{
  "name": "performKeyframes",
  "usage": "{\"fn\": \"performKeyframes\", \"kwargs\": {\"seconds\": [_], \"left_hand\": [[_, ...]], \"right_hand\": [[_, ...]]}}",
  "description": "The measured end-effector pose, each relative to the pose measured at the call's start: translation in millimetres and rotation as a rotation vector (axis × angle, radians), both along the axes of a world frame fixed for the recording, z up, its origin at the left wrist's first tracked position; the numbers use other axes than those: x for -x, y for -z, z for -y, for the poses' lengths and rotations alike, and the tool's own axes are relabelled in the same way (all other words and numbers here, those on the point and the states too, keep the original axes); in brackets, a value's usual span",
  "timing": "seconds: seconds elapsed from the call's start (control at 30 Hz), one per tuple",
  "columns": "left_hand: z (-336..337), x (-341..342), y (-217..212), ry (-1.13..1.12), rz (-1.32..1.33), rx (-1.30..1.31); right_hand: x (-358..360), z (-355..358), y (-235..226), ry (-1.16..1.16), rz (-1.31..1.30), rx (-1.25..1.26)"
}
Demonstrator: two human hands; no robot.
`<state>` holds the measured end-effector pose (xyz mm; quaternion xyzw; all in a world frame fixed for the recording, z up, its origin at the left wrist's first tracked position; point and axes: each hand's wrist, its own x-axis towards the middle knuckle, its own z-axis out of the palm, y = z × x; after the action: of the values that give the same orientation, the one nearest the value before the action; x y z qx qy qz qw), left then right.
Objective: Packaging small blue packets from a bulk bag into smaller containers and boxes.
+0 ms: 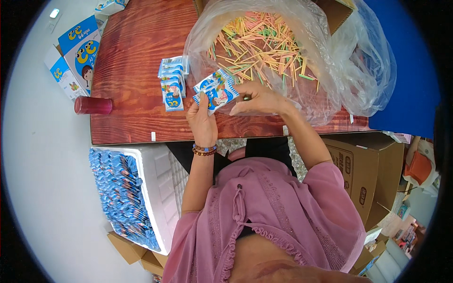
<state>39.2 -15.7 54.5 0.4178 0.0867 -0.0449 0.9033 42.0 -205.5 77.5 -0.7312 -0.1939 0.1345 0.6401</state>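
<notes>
My left hand [203,123] is closed on a couple of small blue-and-white packets [218,94], pinched near their lower left corner above the table's front part. My right hand [262,100] is just to the right of them, thumb and forefinger apart in a curve. Its fingertips come close to the packets' right edge; whether they touch I cannot tell. Left of my left hand, several similar packets [172,94] lie overlapped in a short row. Beyond my hands, many thin pink, yellow and green sticks [264,45] are spread in a large clear plastic bag [325,89].
The reddish wooden table [137,52] carries a red-lidded jar [93,105] at its left edge. Blue-and-white printed boxes [81,59] stand beyond that edge. A white foam box [158,188] full of blue packets is below left; a cardboard carton [363,174] is below right.
</notes>
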Motion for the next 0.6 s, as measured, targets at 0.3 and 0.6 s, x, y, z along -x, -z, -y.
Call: {"fn": "performKeyframes", "kwargs": {"seconds": [0.3,0.6], "left_hand": [[10,8,11,-0.038,0.026,-0.105],[-11,10,15,-0.004,-0.029,-0.162]], "right_hand": [[-8,38,17,0.177,0.087,0.079],[-19,143,24,0.464,0.274,1.083]]}}
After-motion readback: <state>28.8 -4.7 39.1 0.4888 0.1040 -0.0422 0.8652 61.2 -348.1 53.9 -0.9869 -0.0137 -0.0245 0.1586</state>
